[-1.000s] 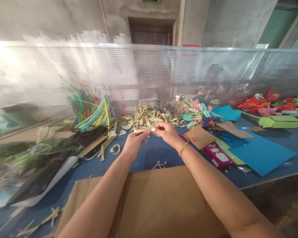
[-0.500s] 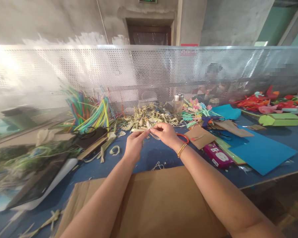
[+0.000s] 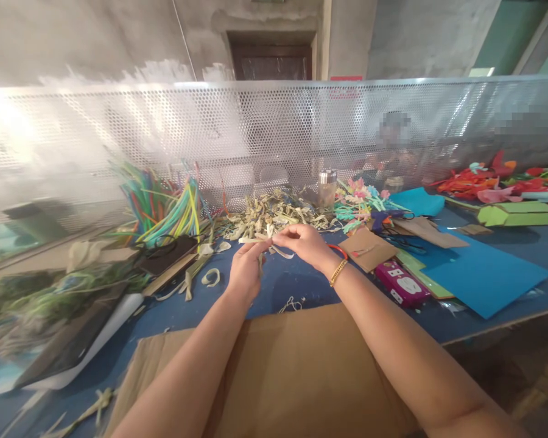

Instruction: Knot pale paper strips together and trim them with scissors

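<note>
Above the blue table (image 3: 274, 289), my left hand (image 3: 247, 269) and my right hand (image 3: 305, 246) meet fingertip to fingertip, both closed in a pinch. Between them is a thin pale strip of dried husk (image 3: 283, 253), whose free end curls out below my right fingers. Most of what the left fingers pinch is hidden; it appears to be the same strip. Just behind the hands lies a heap of dried husk strips (image 3: 283, 210). A loose curled strip (image 3: 210, 277) rests to the left of my left hand.
Brown cardboard (image 3: 296, 371) lies under my forearms. Colourful stems (image 3: 182, 213) stand at left. Toward the right are a lidded bottle (image 3: 327, 188), paper flowers (image 3: 363, 204), a purple power socket (image 3: 402, 285) and blue sheets (image 3: 488, 274). A perforated metal screen (image 3: 274, 134) borders the back; a person sits beyond it.
The hands stay pinched together, with only slight finger movement. More of the husk strip's curled end shows below my right fingers. The view has shifted slightly.
</note>
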A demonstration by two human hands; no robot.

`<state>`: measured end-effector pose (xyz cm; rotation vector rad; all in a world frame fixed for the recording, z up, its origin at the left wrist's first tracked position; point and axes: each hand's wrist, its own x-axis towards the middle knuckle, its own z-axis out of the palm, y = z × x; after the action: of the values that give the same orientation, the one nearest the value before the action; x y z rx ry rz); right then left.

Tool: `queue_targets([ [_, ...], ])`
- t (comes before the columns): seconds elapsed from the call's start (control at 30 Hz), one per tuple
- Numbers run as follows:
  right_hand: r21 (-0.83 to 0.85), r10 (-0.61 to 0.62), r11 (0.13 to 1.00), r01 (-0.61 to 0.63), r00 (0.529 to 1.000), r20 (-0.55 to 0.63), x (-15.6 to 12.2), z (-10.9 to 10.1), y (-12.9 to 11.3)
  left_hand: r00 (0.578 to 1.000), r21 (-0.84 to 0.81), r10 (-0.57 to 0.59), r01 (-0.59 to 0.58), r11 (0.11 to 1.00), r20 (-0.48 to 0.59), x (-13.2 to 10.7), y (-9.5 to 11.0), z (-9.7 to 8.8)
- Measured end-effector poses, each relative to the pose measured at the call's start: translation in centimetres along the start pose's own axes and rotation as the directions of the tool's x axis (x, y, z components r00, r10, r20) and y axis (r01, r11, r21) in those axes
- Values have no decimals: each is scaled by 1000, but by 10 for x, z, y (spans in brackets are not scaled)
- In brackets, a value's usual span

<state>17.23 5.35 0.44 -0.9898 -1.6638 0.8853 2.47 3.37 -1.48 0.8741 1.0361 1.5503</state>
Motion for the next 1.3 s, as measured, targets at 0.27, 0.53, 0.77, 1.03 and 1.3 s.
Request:
queue_targets([
  [0.27,255,-66,967,23,985,162,1,-7,2,984,64,-143,137,989,104,0,-1,-2],
  [0.53,167,-155,977,130,977,147,4,-11,3,983,104,-131,118,988,129,-2,2,0],
  [0.77,1,-213,976,218,952,222,3,-21,-3,977,132,-131,110,985,166,-3,5,-1],
  [1.03,-294,-270,902,315,945,182,3,-19,-2,968,227,2,-61,972,250,-8,3,3],
  [1.3,-327,-224,893,309,936,272,3,-23,-6,962,190,-92,44,981,256,-12,5,2],
])
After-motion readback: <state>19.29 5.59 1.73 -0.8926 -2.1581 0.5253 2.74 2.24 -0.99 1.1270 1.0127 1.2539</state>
